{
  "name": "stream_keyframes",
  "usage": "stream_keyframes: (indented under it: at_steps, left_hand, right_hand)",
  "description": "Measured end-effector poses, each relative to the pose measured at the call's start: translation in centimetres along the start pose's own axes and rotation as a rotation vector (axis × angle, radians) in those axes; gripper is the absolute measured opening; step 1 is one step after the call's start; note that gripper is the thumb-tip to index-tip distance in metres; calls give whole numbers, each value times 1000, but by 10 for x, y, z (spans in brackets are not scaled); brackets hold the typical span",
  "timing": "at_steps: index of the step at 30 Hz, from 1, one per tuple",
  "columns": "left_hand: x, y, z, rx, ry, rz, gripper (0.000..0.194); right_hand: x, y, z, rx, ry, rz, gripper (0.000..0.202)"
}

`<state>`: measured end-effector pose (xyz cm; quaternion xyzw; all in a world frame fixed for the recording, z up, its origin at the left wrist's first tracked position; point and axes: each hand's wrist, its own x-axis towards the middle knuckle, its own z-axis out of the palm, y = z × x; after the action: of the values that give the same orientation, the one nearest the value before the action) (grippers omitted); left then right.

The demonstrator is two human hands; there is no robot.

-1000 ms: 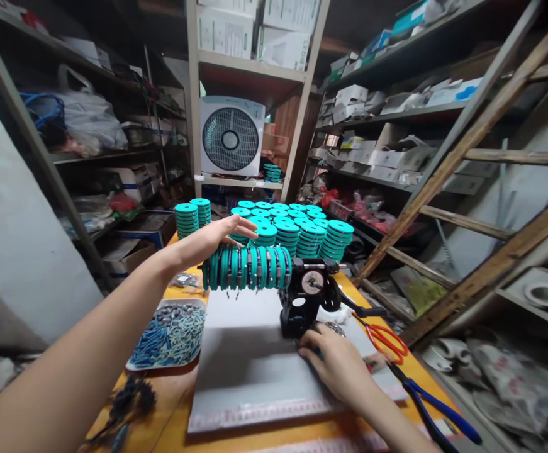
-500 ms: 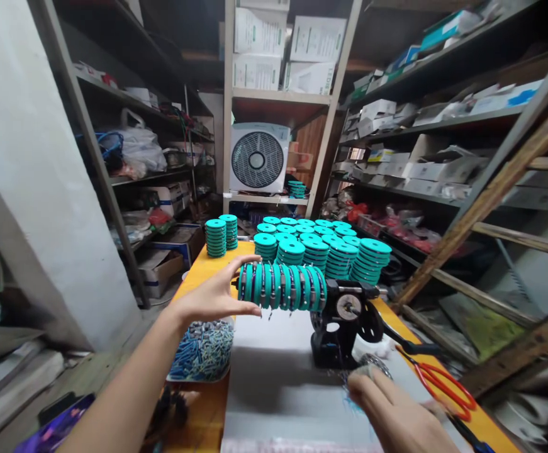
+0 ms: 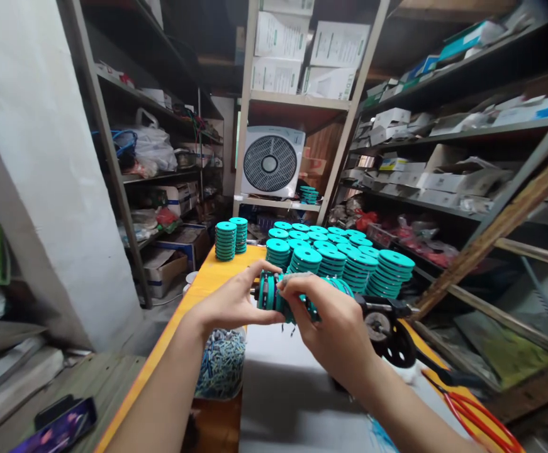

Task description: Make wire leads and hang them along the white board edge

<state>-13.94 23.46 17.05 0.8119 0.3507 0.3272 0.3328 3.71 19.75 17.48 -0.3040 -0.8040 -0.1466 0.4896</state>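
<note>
A row of teal spools (image 3: 268, 292) lies horizontally on the shaft of a black hand-cranked winder (image 3: 389, 327). My left hand (image 3: 236, 297) clasps the row's left end, fingers above and thumb below. My right hand (image 3: 333, 314) reaches over the middle of the row with thumb and fingertips pinched together against the spools. Whatever sits in that pinch is too small to make out. The right hand and forearm hide much of the row and the winder's base. Below my left hand, a clear tub (image 3: 221, 368) holds many small blue and pale pieces.
Several stacks of teal spools (image 3: 306, 257) stand behind the winder, with two more stacks (image 3: 225, 242) at the table's far left. Red-handled scissors (image 3: 479, 415) lie at the right edge. A phone (image 3: 63, 425) is low left. A box fan (image 3: 270, 163) stands behind.
My right hand has risen from the tabletop right of the winder to the row of spools, its fingertips now against them. My left hand stays at the left end. The view has shifted slightly.
</note>
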Motion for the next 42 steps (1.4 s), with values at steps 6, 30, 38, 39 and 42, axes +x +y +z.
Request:
stream_keyframes:
  at_steps: [6, 30, 38, 39, 42]
  left_hand:
    - [1, -4, 2, -95, -34, -31, 65]
    - [1, -2, -2, -28, 1, 2, 67]
    - [0, -1, -2, 5, 17, 25, 65]
    - [0, -1, -2, 2, 15, 27, 64]
    - [0, -3, -1, -39, -7, 19, 63]
  right_hand:
    - [-4, 1, 2, -62, -19, -43, 7]
    - [0, -3, 2, -122, -13, -55, 5]
    - [1, -5, 0, -120, -15, -38, 4]
    - [1, -4, -1, -120, -24, -33, 4]
    - [0, -3, -2, -122, -64, -36, 5]
